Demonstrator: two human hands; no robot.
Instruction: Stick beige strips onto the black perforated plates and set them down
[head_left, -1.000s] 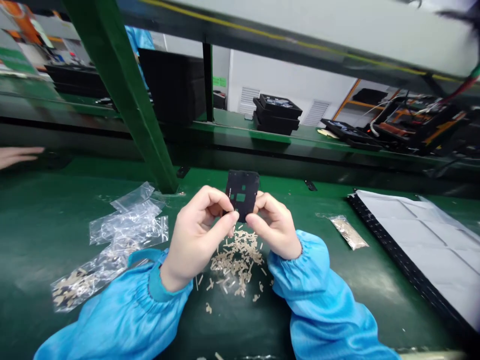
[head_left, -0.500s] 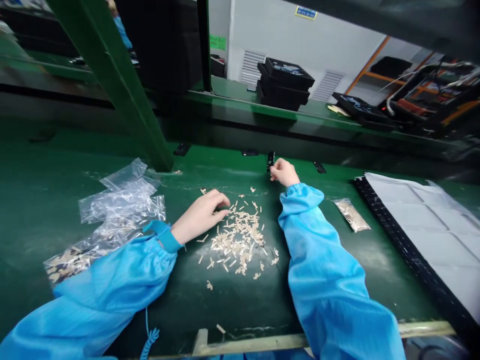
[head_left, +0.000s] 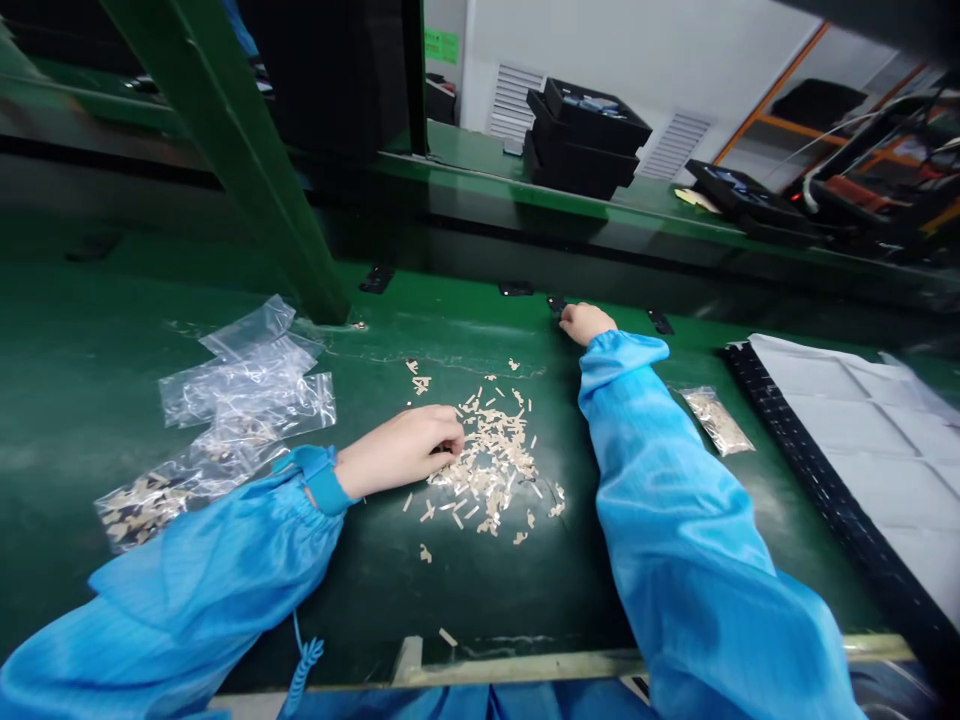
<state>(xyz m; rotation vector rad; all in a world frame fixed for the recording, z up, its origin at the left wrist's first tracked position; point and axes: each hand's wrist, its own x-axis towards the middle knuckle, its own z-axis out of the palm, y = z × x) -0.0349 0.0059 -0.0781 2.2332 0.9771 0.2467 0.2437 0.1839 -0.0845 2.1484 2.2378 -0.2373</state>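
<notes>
Factory line: green workbench (head_left: pixel 90 400), stacked trays (head_left: pixel 585 140)

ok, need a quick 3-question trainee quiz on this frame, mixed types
1. True or false: the left hand rests against the pile of small beige pieces.
2. The right hand is stretched out to: A) the far edge of the green bench, at a small black part; B) the stack of black trays on the shelf; C) the white sheet at the right.
3. On which side of the pile do the clear bags lie?
Key: 1 true; 2 A; 3 left.
</notes>
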